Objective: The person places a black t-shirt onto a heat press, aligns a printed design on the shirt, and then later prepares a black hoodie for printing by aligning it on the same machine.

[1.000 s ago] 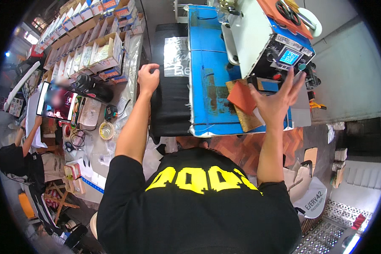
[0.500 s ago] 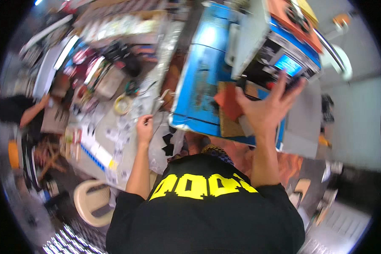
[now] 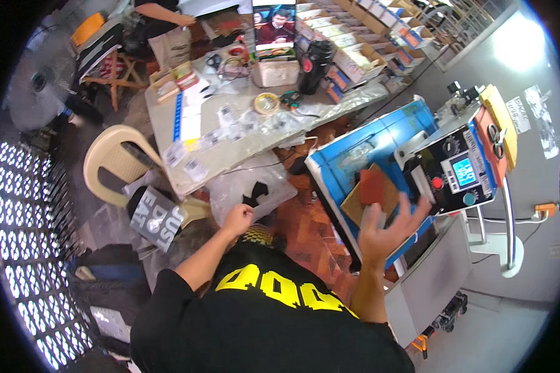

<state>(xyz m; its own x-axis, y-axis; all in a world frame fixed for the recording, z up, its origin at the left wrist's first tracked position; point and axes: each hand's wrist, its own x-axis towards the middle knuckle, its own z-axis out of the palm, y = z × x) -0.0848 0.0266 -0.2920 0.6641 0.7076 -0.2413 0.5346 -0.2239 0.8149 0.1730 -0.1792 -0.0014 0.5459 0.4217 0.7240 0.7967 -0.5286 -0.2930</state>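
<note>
Machine (image 3: 447, 169) with a lit screen stands near the right hand (image 3: 386, 231), whose fingers spread wide; a rust-red sheet (image 3: 372, 185) lies on a brown board (image 3: 353, 205) beside that hand; the left hand (image 3: 237, 221) curls narrow near a plastic bag (image 3: 226, 191); whether it holds anything, I cannot tell.

Grey table (image 3: 163, 127): I see a tape roll (image 3: 257, 104), tape measure (image 3: 290, 98) just beside it, black bottle (image 3: 316, 67) between lit screen (image 3: 274, 28) and rows of open cardboard boxes (image 3: 358, 56). Cream plastic chair (image 3: 101, 163) near table corner, grey printed cloth (image 3: 158, 217) at its seat. Fan (image 3: 38, 81) near wooden stand (image 3: 114, 90). Coworker's arm (image 3: 162, 13) past the far end. Pierced block wall (image 3: 34, 248) opposite the boxes.
</note>
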